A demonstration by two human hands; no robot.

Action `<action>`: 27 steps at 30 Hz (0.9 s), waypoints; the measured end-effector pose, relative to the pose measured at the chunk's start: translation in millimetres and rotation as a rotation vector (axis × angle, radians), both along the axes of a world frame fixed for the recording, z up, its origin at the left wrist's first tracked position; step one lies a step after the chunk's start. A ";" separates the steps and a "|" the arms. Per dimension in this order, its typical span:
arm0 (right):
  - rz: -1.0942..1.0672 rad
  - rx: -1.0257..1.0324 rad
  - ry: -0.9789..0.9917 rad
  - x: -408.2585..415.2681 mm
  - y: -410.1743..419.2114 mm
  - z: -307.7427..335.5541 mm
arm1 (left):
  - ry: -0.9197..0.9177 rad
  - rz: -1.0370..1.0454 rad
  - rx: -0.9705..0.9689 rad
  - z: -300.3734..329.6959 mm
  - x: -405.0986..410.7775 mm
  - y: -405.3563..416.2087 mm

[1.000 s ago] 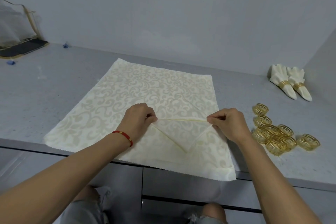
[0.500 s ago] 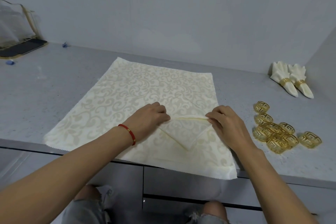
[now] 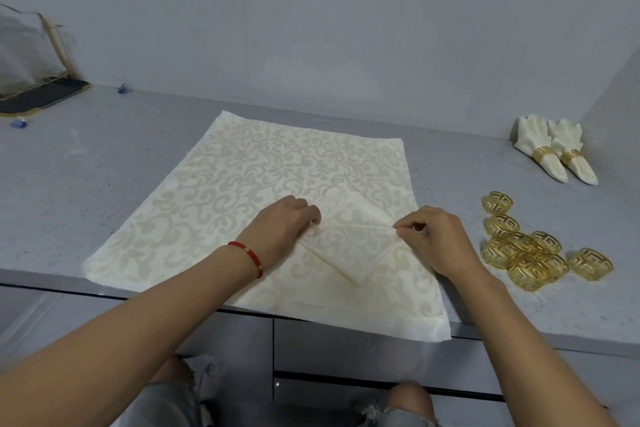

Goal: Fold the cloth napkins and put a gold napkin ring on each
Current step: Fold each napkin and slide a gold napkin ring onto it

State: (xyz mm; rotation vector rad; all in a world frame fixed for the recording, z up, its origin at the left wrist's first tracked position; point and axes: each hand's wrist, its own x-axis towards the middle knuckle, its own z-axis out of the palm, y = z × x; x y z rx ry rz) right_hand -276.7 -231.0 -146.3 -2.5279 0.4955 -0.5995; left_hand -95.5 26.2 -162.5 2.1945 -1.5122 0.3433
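A small cream napkin (image 3: pixel 356 246), folded into a triangle pointing toward me, lies on a large cream patterned cloth (image 3: pixel 277 184) spread over the grey counter. My left hand (image 3: pixel 287 224) pinches the triangle's left corner and my right hand (image 3: pixel 433 236) pinches its right corner, holding the top fold edge taut between them. Several gold napkin rings (image 3: pixel 526 250) lie in a loose heap on the counter right of my right hand. Two folded napkins with gold rings on them (image 3: pixel 554 152) lie at the back right.
The grey counter (image 3: pixel 104 156) ends in a wall behind and a side wall at the right. A dark tray with a clear bag (image 3: pixel 31 80) sits at the far left. The cloth's near edge overhangs the counter's front edge, above drawers.
My left hand slid right along the fold and then eased back a little. Both hands keep their pinch on the triangle's corners, and the fold edge stays taut.
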 end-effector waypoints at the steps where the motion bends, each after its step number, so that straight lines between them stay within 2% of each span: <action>1: -0.027 0.040 0.010 1.4 0.6 1.4 | -0.009 -0.001 -0.002 0.3 0.5 -0.3; 3: -0.060 0.061 0.035 2.3 5.5 3.2 | -0.045 -0.014 0.001 0.9 0.3 -1.3; 4: -0.067 -0.019 0.037 1.8 10.1 5.5 | -0.062 -0.026 0.004 1.9 -0.2 -1.6; 6: -0.018 -0.330 -0.043 -1.3 23.4 10.2 | -0.078 -0.054 0.014 2.9 -1.5 -1.9; 7: 0.062 -0.453 -0.093 -4.0 33.2 12.7 | -0.077 -0.063 0.018 2.8 -1.9 -1.7; 9: 0.234 -0.562 -0.038 -8.9 54.5 16.8 | -0.071 -0.068 0.018 3.1 -2.0 -0.8; 12: 0.340 -0.596 0.153 -17.1 67.9 6.8 | -0.090 -0.052 0.021 4.7 -2.7 -0.4; 17: 0.345 -0.540 0.225 -30.6 66.0 10.2 | -0.110 -0.052 0.061 3.2 5.3 0.7; 20: 0.336 -0.578 0.297 -37.2 78.2 19.4 | -0.058 -0.083 0.077 5.7 12.2 0.6; 23: 0.290 -0.628 0.281 -35.7 84.0 16.8 | 0.010 -0.115 0.114 11.3 18.9 1.0; 27: 0.179 -0.652 0.105 -27.1 86.3 4.4 | 0.119 -0.140 0.275 25.1 22.2 12.5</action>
